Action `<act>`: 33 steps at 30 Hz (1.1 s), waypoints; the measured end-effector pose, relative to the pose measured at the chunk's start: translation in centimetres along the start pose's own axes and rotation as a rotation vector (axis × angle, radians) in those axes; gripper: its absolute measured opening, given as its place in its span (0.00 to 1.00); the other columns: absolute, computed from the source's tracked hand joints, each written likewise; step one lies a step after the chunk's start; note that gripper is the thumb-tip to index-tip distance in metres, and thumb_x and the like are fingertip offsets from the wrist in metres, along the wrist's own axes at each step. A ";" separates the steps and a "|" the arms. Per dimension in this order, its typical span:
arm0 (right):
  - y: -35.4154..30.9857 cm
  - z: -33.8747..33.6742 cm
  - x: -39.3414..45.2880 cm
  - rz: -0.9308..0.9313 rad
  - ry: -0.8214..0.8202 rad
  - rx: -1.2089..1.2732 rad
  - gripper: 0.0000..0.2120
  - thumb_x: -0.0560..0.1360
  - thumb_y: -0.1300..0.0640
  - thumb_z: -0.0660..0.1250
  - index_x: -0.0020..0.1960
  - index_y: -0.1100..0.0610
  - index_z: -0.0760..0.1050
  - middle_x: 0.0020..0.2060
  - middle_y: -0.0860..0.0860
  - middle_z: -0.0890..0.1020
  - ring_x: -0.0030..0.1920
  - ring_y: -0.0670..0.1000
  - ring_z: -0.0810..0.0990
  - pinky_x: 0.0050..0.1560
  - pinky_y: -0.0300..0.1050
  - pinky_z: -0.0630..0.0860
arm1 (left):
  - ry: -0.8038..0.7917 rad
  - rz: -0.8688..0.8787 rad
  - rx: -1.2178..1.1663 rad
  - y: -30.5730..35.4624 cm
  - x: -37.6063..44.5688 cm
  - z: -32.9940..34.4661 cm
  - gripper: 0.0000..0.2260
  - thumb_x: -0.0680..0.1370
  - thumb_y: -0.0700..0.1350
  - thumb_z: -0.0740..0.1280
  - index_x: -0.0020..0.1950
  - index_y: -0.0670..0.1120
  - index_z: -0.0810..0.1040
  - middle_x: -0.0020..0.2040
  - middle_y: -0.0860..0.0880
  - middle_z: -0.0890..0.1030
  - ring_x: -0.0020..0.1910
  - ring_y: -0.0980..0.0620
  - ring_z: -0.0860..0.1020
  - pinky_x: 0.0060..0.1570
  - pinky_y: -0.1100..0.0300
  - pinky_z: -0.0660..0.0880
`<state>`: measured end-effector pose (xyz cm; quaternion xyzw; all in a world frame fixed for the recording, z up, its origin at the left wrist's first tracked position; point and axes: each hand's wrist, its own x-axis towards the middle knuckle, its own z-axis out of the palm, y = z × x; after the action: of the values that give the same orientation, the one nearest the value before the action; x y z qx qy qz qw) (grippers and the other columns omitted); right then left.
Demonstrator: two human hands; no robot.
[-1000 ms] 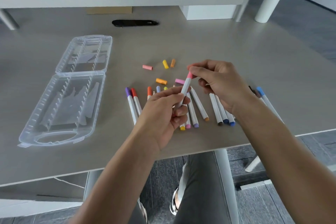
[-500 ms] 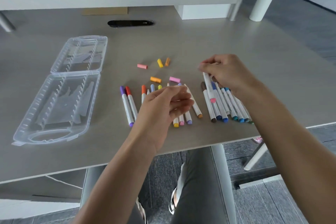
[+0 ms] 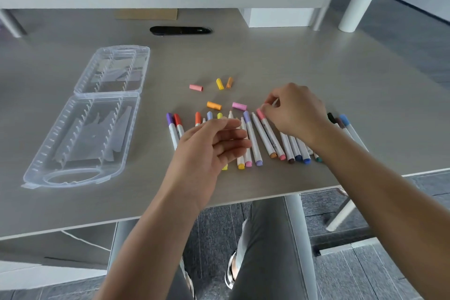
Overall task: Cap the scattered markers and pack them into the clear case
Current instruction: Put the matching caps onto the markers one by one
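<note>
here, nearest the viewer, the left hand hovers just above the counter with its fingers loosely spread and holding nothing, covering the middle of a row of markers that lie side by side near the counter's front edge. at the hand's 10 o'clock, a purple-capped marker and a red-capped marker lie touching each other. at its 2 o'clock the right hand is lowered over the row, fingertips pinched together at the pink cap of a pink-capped marker that lies on the counter among the others; whether something thin and white is also held between those fingers cannot be told. beyond the right wrist, at 3 o'clock, more markers with dark and blue caps fan out. farther back lie loose caps: an orange cap and a pink cap just behind the row, then a salmon cap, a yellow cap and another orange cap. well apart at 9 o'clock the clear case lies open flat, with no markers in it. farthest, a black slot sits in the counter.
</note>
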<state>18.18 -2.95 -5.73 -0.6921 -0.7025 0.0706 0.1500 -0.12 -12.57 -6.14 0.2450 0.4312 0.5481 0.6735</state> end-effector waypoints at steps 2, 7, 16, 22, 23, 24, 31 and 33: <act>0.2 -0.4 -0.2 -0.006 -0.038 0.057 0.06 0.77 0.47 0.72 0.45 0.48 0.82 0.38 0.46 0.82 0.41 0.50 0.81 0.41 0.45 0.75 | -0.019 0.010 -0.005 0.1 -0.2 0.1 0.10 0.82 0.40 0.63 0.51 0.35 0.81 0.43 0.38 0.83 0.43 0.42 0.84 0.48 0.52 0.82; -0.5 -0.3 -1.2 0.002 -0.135 0.036 0.09 0.74 0.47 0.75 0.37 0.49 0.80 0.34 0.44 0.81 0.40 0.49 0.81 0.41 0.44 0.76 | -0.021 0.014 -0.003 0.3 -0.4 0.0 0.10 0.82 0.41 0.63 0.51 0.35 0.81 0.43 0.39 0.83 0.42 0.42 0.83 0.46 0.53 0.81; -2.7 -0.7 -1.9 0.060 -0.132 -0.108 0.17 0.73 0.42 0.72 0.41 0.57 0.83 0.36 0.52 0.84 0.39 0.55 0.82 0.39 0.44 0.73 | 0.007 0.035 0.003 0.3 -0.9 -0.9 0.09 0.82 0.40 0.64 0.47 0.37 0.81 0.41 0.39 0.83 0.41 0.42 0.83 0.46 0.53 0.80; -2.0 -0.8 -1.2 0.103 -0.111 0.222 0.22 0.73 0.45 0.73 0.32 0.62 0.76 0.26 0.56 0.70 0.30 0.53 0.68 0.36 0.47 0.67 | 0.028 0.113 0.115 0.3 -0.8 -1.6 0.07 0.81 0.38 0.65 0.49 0.37 0.82 0.41 0.40 0.83 0.40 0.43 0.83 0.43 0.55 0.80; -2.1 -0.9 -1.2 0.114 -0.115 0.336 0.22 0.74 0.47 0.74 0.34 0.66 0.78 0.26 0.59 0.71 0.29 0.52 0.68 0.36 0.46 0.67 | 0.035 0.137 0.154 0.3 -0.6 -1.7 0.06 0.81 0.38 0.66 0.49 0.38 0.82 0.41 0.40 0.83 0.40 0.44 0.82 0.42 0.56 0.80; -2.2 -1.0 -1.2 0.128 -0.127 0.440 0.21 0.74 0.48 0.75 0.36 0.67 0.80 0.26 0.60 0.73 0.27 0.50 0.69 0.35 0.44 0.67 | 0.043 0.164 0.203 0.2 -0.4 -1.7 0.05 0.81 0.38 0.67 0.51 0.38 0.82 0.41 0.41 0.83 0.40 0.44 0.82 0.42 0.55 0.80; -4.3 -1.2 -0.5 0.126 -0.178 0.721 0.17 0.73 0.49 0.75 0.41 0.65 0.85 0.28 0.49 0.78 0.26 0.45 0.70 0.31 0.41 0.66 | 0.030 0.123 0.257 0.7 1.6 -0.2 0.13 0.80 0.36 0.68 0.64 0.38 0.76 0.50 0.36 0.85 0.47 0.42 0.87 0.50 0.58 0.83; -4.7 -0.9 -0.1 0.107 -0.179 0.710 0.16 0.74 0.51 0.75 0.37 0.63 0.83 0.24 0.46 0.77 0.22 0.41 0.70 0.29 0.37 0.66 | -0.002 0.082 0.193 1.0 2.1 0.1 0.14 0.80 0.34 0.67 0.66 0.35 0.74 0.52 0.32 0.83 0.48 0.38 0.86 0.51 0.54 0.83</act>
<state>14.01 -3.32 -3.43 -0.6237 -0.6076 0.3779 0.3147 -0.48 -10.27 -5.97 0.3269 0.4710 0.5308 0.6242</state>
